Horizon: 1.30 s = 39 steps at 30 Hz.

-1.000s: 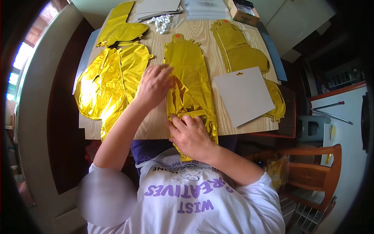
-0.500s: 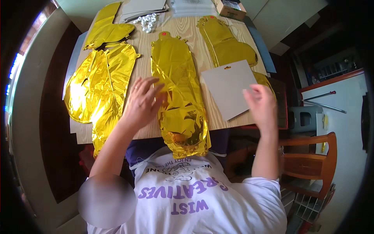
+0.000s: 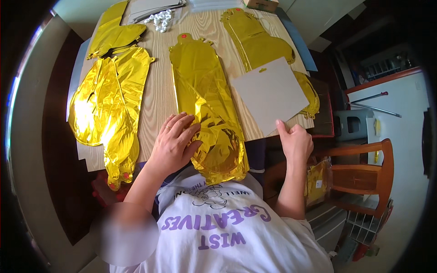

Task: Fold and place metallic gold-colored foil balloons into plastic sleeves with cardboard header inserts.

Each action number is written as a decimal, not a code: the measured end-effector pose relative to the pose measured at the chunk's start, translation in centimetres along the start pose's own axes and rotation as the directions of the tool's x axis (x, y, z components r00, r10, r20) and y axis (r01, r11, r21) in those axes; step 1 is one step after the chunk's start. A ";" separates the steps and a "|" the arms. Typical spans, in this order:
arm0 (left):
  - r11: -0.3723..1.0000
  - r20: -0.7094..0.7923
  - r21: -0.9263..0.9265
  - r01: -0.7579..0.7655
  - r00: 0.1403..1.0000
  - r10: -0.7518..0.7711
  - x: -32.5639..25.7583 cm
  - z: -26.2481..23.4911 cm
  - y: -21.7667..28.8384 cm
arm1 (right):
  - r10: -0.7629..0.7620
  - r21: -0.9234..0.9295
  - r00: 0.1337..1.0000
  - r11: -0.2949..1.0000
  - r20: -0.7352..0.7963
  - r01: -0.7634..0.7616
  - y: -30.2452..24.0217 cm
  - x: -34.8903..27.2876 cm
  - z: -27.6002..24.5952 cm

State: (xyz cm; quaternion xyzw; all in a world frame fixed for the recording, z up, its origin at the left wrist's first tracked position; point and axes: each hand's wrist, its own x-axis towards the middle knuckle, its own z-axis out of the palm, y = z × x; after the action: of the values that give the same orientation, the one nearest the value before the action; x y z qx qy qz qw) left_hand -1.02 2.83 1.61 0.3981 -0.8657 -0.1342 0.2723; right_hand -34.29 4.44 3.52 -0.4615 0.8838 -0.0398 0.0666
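Observation:
A long gold foil balloon [image 3: 197, 68] lies flat in the middle of the table, its crumpled near end hanging over the front edge by my shirt. My left hand [image 3: 175, 143] rests against the left side of that near end, fingers stretched out and holding nothing. To the right lies a square light-grey cardboard sheet [image 3: 271, 95] with a small hanging slot, partly over other gold foil. My right hand [image 3: 297, 142] has its thumb on the sheet's near edge and the other fingers curled, pinching it there.
Shiny crumpled gold foil [image 3: 107, 104] drapes over the table's left front edge. More flat gold balloons lie at the far left [image 3: 114, 38] and far right [image 3: 259, 43]. White small pieces [image 3: 159, 20] sit near stacked grey sheets [image 3: 152, 9]. A wooden chair [image 3: 357, 175] stands at right.
My left hand has come down onto the near end of the middle balloon. My right hand has lowered to the cardboard sheet's near edge and closed there. The whole view has shifted slightly.

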 end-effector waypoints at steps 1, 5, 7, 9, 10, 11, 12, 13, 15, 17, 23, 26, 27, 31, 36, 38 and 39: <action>1.000 -0.006 -0.015 -0.001 1.000 0.001 -0.2 0.0 -0.1 | -0.016 0.088 0.998 0.996 0.054 0.011 0.6 -0.2 0.1; 0.996 -0.056 -0.084 0.010 0.998 -0.015 -0.4 0.4 -0.6 | -0.107 0.702 0.955 0.701 0.276 -0.124 2.7 -1.7 3.1; 0.992 -0.089 -0.127 0.019 0.996 -0.030 -0.5 0.6 -0.6 | -0.187 0.877 0.893 0.351 0.409 -0.328 3.3 -2.2 4.4; 0.987 -0.130 -0.158 0.020 0.991 -0.041 -0.5 0.0 -0.6 | -0.140 0.946 0.954 0.227 0.266 -0.231 2.6 -3.4 4.0; 0.977 -0.133 -0.203 0.068 0.987 -0.096 -0.8 -0.3 -0.6 | -0.109 0.970 0.975 0.166 0.195 -0.176 2.2 -4.2 3.6; 0.962 -0.132 -0.249 0.113 0.980 -0.150 -1.1 -0.5 -0.5 | -0.103 0.981 0.992 0.170 -0.076 0.093 1.2 -4.9 2.1; 0.943 -0.128 -0.293 0.161 0.970 -0.205 -1.5 -0.9 -0.4 | -0.168 0.888 0.937 0.303 -0.307 0.346 1.5 -5.1 0.8; 0.944 -0.203 -0.300 0.137 0.958 -0.204 -1.8 -1.3 -0.3 | -0.272 0.600 0.796 0.539 -0.542 0.592 1.8 -4.6 -0.7; 0.953 -0.414 -0.278 0.119 0.881 -0.231 -2.3 -1.5 -0.5 | -0.533 -0.011 0.454 0.656 -0.714 0.754 -0.8 -3.7 -5.2; 0.959 -0.620 -0.279 0.057 0.752 -0.225 -2.5 -1.9 -0.9 | -0.690 -0.202 0.351 0.585 -0.633 0.785 -3.9 -2.5 -5.6; 0.996 -0.614 0.030 -0.079 0.785 0.081 -1.2 -3.9 1.3 | -0.974 -0.309 0.165 0.206 -0.154 0.928 -9.6 -1.7 -0.7; 0.988 -0.175 0.096 -0.120 0.975 0.136 0.1 -4.7 1.7 | -0.992 -0.124 0.113 0.118 -0.046 0.985 -9.0 -1.6 -0.6; 0.989 -0.129 0.094 -0.112 0.984 0.124 0.1 -4.3 1.3 | -0.995 -0.034 0.095 0.096 -0.031 0.995 -8.6 -1.6 -1.2; 0.997 -0.003 0.052 -0.063 0.998 0.064 -0.9 -2.3 -1.7 | -0.989 0.021 0.130 0.131 0.065 0.991 -5.6 -2.4 -3.6; 0.999 0.016 -0.017 -0.041 0.999 0.041 -1.0 -1.0 -3.1 | -0.951 -0.217 -0.053 0.015 -0.303 0.976 -2.4 -2.3 3.2; 1.000 0.016 -0.008 -0.029 0.999 0.029 -0.9 -0.8 -2.7 | -0.925 -0.191 -0.096 -0.025 -0.368 0.981 -2.9 -2.1 4.9; 1.000 0.021 -0.006 -0.024 0.999 0.024 -0.9 -0.8 -2.5 | -0.905 -0.169 -0.096 -0.028 -0.414 0.985 -3.1 -2.2 5.2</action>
State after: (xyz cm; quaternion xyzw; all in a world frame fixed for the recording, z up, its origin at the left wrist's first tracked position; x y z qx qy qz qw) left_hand 1.49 1.88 0.82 0.3855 -0.8728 -0.1373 0.2661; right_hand -29.73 4.38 -1.01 -0.9201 0.2702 -0.2548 -0.1240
